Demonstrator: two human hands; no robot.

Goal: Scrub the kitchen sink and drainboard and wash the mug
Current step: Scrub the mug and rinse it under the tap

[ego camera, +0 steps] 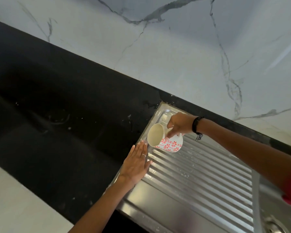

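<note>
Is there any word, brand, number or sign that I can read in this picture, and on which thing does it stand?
No readable text anywhere.
The mug, held by the right hand, bears only a red flower pattern, no words.
The drainboard, under the flat left hand, shows no stamp or brand.
The black counter and the marble wall carry no writing.

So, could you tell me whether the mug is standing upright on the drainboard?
No, the mug is tipped on its side, gripped by the right hand above the drainboard.
</note>
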